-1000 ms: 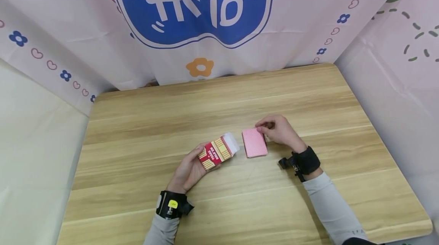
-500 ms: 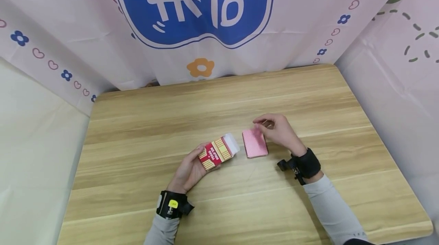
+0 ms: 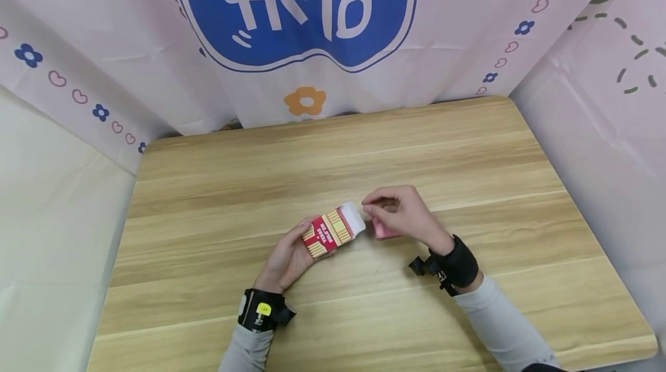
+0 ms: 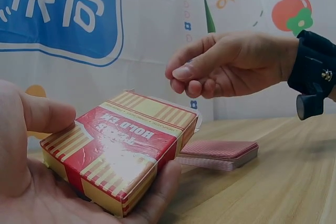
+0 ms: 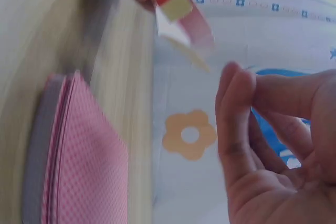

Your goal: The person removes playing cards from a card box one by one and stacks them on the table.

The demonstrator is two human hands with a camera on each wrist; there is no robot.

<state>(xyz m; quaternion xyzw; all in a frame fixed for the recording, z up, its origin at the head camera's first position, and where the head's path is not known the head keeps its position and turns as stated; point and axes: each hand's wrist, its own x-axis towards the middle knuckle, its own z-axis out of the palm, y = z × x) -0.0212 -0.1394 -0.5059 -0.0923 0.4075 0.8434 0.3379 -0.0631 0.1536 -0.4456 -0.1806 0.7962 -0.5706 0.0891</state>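
My left hand (image 3: 288, 259) grips a red and yellow striped card box (image 3: 333, 230) printed "Texas Hold'em". Its white flap stands open at the end toward my right hand. A deck of cards (image 4: 220, 153) with pink patterned backs lies face down on the table beside the box. Over the deck hovers my right hand (image 3: 406, 216), hiding most of it in the head view. Thumb and fingertips (image 5: 239, 82) are brought together with no card showing between them. The right wrist view shows the deck's cards (image 5: 94, 166) stacked, with a gap line near the top.
A wood-grain table (image 3: 250, 181) lies under both hands. White printed curtains (image 3: 442, 25) with a blue emblem and an orange flower hang behind it and at the sides. Black camera straps (image 3: 460, 262) circle both wrists.
My right hand has left the deck's far right corner and moved left and nearer, toward the box's open end, covering most of the deck. The left hand and box have stayed almost still.
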